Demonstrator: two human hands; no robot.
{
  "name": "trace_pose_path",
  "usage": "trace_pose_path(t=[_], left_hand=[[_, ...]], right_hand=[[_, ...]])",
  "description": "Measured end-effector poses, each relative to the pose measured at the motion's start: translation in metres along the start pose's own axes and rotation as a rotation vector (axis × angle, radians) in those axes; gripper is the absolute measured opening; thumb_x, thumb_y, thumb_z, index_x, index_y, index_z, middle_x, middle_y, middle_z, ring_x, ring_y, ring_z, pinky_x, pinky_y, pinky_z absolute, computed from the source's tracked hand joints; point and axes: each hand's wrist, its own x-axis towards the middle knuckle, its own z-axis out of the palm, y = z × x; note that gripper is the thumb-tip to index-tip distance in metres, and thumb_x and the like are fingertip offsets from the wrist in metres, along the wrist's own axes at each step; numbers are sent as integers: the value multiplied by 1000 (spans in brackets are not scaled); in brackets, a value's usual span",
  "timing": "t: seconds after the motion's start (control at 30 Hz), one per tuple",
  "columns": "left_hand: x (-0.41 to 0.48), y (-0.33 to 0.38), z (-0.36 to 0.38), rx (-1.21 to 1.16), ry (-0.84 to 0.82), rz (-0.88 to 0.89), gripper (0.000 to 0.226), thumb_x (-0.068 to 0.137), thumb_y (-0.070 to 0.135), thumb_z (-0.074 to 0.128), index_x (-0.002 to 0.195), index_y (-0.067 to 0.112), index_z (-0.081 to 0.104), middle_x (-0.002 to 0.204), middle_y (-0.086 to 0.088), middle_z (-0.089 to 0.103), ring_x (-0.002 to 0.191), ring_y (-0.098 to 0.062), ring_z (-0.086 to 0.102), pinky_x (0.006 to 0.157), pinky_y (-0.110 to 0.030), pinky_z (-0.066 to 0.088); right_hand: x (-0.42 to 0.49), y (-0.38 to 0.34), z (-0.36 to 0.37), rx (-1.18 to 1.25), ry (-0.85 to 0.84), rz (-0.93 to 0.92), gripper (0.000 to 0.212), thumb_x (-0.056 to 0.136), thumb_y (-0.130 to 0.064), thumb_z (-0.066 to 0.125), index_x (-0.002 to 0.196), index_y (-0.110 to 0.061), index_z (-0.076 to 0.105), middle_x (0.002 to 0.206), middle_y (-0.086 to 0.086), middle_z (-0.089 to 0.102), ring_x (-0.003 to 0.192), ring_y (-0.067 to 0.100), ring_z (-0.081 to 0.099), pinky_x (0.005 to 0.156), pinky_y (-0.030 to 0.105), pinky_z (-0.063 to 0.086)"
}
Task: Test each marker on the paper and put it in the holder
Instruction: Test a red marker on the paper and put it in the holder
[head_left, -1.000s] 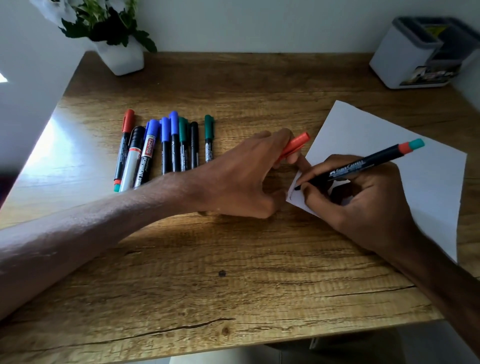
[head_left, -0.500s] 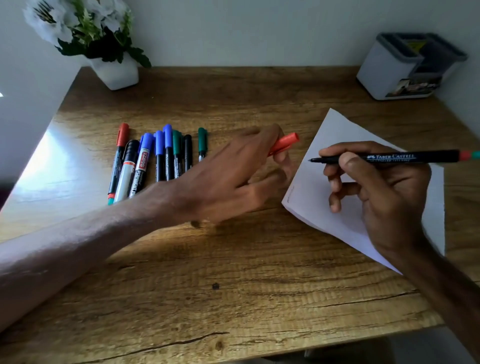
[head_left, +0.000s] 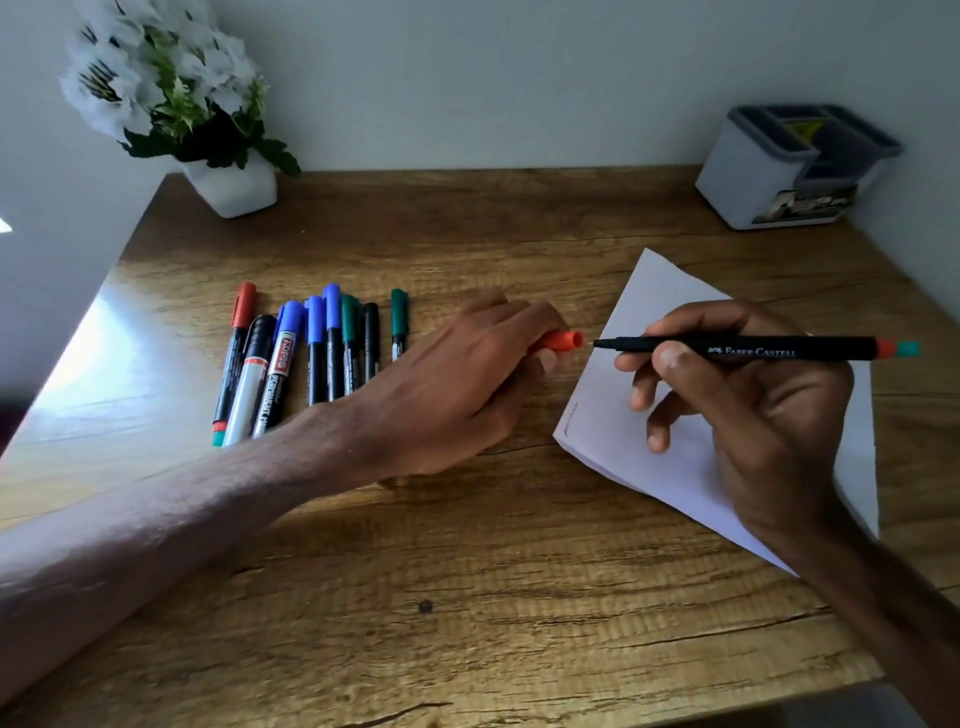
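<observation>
Nine markers by my count. Eight lie capped in a row (head_left: 311, 358) well left of the paper (head_left: 649, 312): one red cap, two black, three blue, two green. The ninth, a black marker (head_left: 743, 349), is uncapped and pinched between thumb and forefinger of the right hand (head_left: 753, 415), held level above the paper with its tip just past the paper's left edge. I can read "FABER-CASTELL" in white along its barrel, and its tail end shows orange and teal bands.

One orange cap (head_left: 563, 342) sits in the curled fingers of the left hand (head_left: 457, 395), just left of the paper, its open mouth facing the tip with a small gap between them.

One sheet of paper, with a faint scribble at its near-left edge. One holder (head_left: 769, 171) stands beyond the paper's far corner; its picture label is too blurred to read. A red label in the row I can't read either. The left wrist covers the lower ends of some markers in the row. One flowerpot (head_left: 234, 187) stands far left.
</observation>
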Motion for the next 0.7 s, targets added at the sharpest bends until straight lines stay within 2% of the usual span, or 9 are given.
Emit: trace_pose_path(t=[0.27, 0.33, 0.43, 0.47, 0.6, 0.7], left_hand=[[-1, 3, -2, 52, -7, 33, 26, 108, 24, 44, 126, 16, 60, 110, 3, 63, 100, -15, 51, 86, -35, 44], [0, 4, -3, 51, -12, 68, 27, 108, 24, 46, 128, 14, 61, 112, 2, 64, 100, -14, 52, 86, -35, 44], [1, 8, -4, 8, 2, 113, 26, 108, 21, 50, 127, 10, 64, 108, 2, 67, 92, -13, 54, 80, -31, 45], [2, 8, -5, -7, 7, 121, 26, 108, 21, 51, 126, 10, 66, 106, 2, 68, 89, -14, 55, 78, -31, 45], [3, 5, -7, -12, 9, 122, 30, 108, 25, 50, 126, 9, 67, 105, 1, 71, 87, -15, 61, 75, -36, 50], [3, 4, -6, 2, 12, 97, 31, 108, 28, 49, 127, 11, 67, 102, 3, 71, 85, -12, 59, 73, -36, 50]], right_hand=[[-1, 0, 5, -86, -32, 15, 13, 92, 6, 63, 104, 7, 68, 88, 21, 73, 69, 33, 69, 43, 41, 53], [0, 1, 6, -139, -59, 5, 17, 90, 4, 67, 106, 4, 71, 92, 18, 73, 69, 25, 70, 45, 36, 54], [1, 2, 5, -212, -81, -11, 19, 87, -3, 72, 106, -5, 73, 94, 0, 75, 61, 10, 66, 48, 24, 53], [2, 3, 4, -220, -87, -11, 20, 86, -5, 73, 106, -7, 73, 93, -3, 75, 56, 11, 65, 48, 21, 52], [5, 7, 0, -224, -101, 32, 23, 86, -8, 75, 108, -5, 75, 90, 4, 75, 46, 20, 61, 49, 18, 50], [6, 7, 1, -33, -82, 146, 25, 91, -18, 69, 109, -2, 74, 82, 5, 72, 57, 20, 62, 46, 25, 51]])
